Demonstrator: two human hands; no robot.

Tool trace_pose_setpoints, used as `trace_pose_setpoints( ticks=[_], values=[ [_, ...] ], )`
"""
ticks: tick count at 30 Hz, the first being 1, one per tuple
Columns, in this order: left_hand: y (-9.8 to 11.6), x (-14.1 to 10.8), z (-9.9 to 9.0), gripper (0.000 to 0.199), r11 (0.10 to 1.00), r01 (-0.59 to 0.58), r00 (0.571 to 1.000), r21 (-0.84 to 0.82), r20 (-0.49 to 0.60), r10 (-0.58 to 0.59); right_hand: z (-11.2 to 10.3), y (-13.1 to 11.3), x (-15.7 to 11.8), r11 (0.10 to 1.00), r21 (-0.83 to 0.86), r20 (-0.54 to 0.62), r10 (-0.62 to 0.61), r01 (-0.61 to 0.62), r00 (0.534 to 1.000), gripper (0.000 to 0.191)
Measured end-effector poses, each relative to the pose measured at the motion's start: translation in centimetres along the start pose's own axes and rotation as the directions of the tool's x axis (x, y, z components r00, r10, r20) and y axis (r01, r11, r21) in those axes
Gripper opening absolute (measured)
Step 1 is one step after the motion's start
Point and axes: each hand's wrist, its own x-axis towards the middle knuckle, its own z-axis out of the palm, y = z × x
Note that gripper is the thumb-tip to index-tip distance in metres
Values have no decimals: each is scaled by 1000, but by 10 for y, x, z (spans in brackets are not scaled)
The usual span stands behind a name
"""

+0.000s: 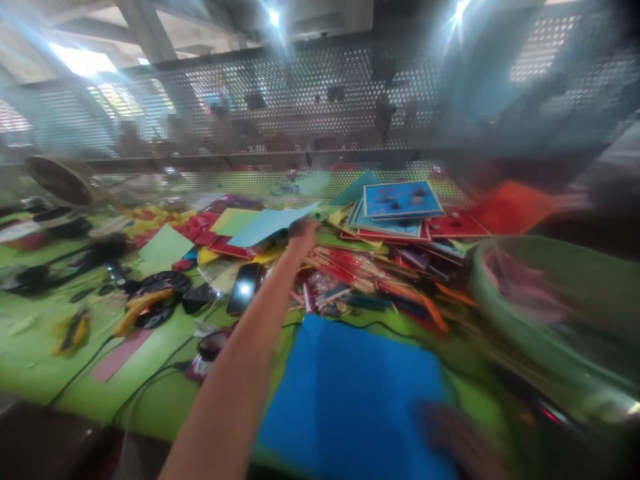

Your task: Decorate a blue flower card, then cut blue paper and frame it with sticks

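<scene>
Nearest, at five o'clock: right hand [445, 430], smeared by blur at the right side of a blue sheet [360, 393], perhaps to steady it. Impossible to tell that grip as open or closed. At six o'clock, the blue sheet itself, flat along the near part of the green surface [30, 373], probably for the sake of elbow room and easy reach. Plain, strong blue, without any mark to make out, but with a darker band down the middle (shadow or fold, hard to say which).

Toward four o'clock, a green tub [520, 347] with something pink inside, likely set aside there to spare the middle. At eight o'clock, a phone [245, 288], glaring with light. Closer to the centre, sticks [345, 267] in a loose heap.

Up from seven o'clock, stretched across the clutter: left hand [303, 233], almost at the centre, at the right end of a pale sheet [265, 225]. Fingers too blurred to tell a closed grip from a light touch. Pale sheet thin, light blue, slanting, partly over a yellow-green sheet [231, 220] at nine o'clock.

Farther, at two o'clock, panels [403, 200] overlapping in a stack, presumably to save space. Beyond, at twelve, metal mesh [305, 100].
</scene>
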Motion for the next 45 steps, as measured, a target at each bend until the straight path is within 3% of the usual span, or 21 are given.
trace_pose_setpoints(
  ticks=[5,9,14,19,22,27,29,34,39,45],
  values=[
    [14,-6,-7,40,991,-22,1000,133,-15,24,3,-15,5,993,18,-49,119,-118,992,19],
    [42,-21,3,31,965,-192,981,181,11,193,13,-14,-4,990,-4,-74,140,-140,987,20],
    [72,-37,17,48,867,-447,894,219,134,427,13,-20,-5,983,25,-54,182,-181,982,25],
    [87,-35,18,21,883,-361,913,300,-80,400,2,-28,8,977,53,-64,208,-205,976,21],
    [104,-41,23,21,880,-342,897,329,-164,410,2,-28,7,977,46,-55,209,-206,976,27],
    [154,-68,54,15,796,-569,822,208,106,560,9,-28,0,977,43,-47,212,-210,976,30],
    [172,-74,67,18,893,-445,885,65,186,427,10,-30,0,968,62,-55,247,-244,967,32],
    [189,-70,88,35,992,-109,969,-60,215,120,6,-31,2,964,86,-36,254,-251,966,36],
    [189,-68,98,31,958,171,957,-232,271,-106,3,-26,4,978,79,-35,194,-191,980,35],
    [195,-58,111,15,815,338,926,-471,319,-200,-1,-34,15,956,165,-85,258,-242,962,36]
  ],
)
